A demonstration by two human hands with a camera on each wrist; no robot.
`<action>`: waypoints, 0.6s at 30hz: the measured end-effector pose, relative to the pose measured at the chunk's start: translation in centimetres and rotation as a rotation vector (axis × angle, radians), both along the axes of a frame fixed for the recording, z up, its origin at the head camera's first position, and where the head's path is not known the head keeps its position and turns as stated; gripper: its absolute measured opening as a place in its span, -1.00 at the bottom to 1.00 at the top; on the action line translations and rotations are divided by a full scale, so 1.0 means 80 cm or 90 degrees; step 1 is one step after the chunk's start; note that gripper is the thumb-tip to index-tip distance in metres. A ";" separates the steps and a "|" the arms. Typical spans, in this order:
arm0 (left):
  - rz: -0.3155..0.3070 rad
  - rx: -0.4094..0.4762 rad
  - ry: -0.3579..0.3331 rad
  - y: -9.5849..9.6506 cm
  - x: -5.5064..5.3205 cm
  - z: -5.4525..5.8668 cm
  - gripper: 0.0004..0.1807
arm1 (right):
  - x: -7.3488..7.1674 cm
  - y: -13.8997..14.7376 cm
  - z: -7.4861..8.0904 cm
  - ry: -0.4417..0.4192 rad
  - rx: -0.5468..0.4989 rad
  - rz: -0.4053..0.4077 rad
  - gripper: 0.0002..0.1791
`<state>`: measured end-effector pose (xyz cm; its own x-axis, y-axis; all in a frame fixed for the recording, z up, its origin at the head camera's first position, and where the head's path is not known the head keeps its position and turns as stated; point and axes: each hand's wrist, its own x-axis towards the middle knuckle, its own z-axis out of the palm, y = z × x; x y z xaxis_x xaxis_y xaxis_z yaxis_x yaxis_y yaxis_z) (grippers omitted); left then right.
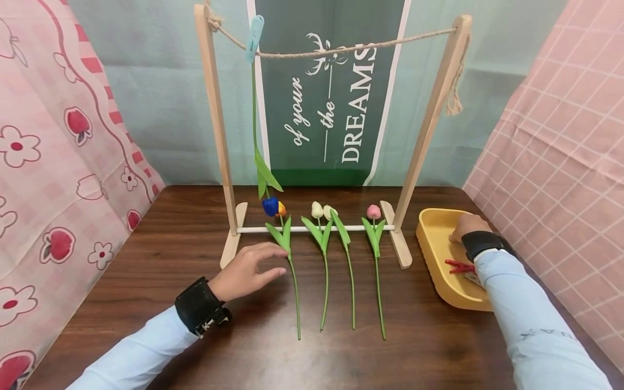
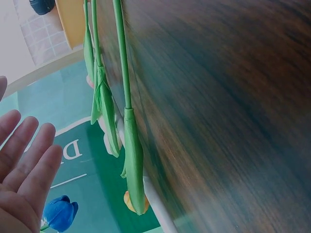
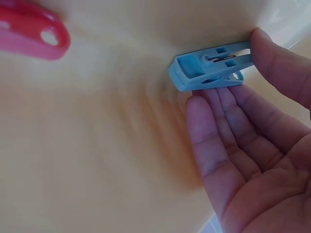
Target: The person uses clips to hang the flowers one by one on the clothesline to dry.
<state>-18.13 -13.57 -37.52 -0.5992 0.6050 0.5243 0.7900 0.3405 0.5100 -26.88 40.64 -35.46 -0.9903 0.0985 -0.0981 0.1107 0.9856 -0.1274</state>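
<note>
My left hand [image 1: 249, 272] reaches over the table beside an orange tulip [image 1: 282, 209], fingers relaxed and apart from its stem in the left wrist view. Inside the yellow basket [image 1: 429, 260], my right hand [image 3: 257, 150] pinches a light blue clothespin [image 3: 209, 65] between thumb and fingers. A red clothespin [image 1: 459, 266] lies in the same basket. Two white tulips [image 1: 317, 210] and a pink tulip [image 1: 374, 212] lie in a row, stems toward me. Head down from the rope [image 1: 341, 52] hangs a blue tulip [image 1: 270, 206], held by another light blue clothespin [image 1: 254, 38].
A wooden frame [image 1: 424, 151] with two posts carries the rope, and a white rod [image 1: 302, 229] joins its feet low down. The tulip heads lie at this rod. Printed cloths [image 1: 88, 179] surround the brown table [image 1: 195, 346].
</note>
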 end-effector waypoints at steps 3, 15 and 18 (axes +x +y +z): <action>0.003 -0.004 -0.004 0.000 0.000 -0.001 -0.66 | -0.003 0.005 -0.004 0.002 -0.004 0.001 -0.67; 0.010 -0.014 -0.010 -0.003 0.002 0.000 -0.65 | 0.007 0.002 0.011 0.002 -0.026 0.036 -0.70; 0.008 -0.017 -0.007 -0.004 0.002 0.000 -0.65 | 0.016 -0.002 0.024 0.024 -0.048 0.055 -0.70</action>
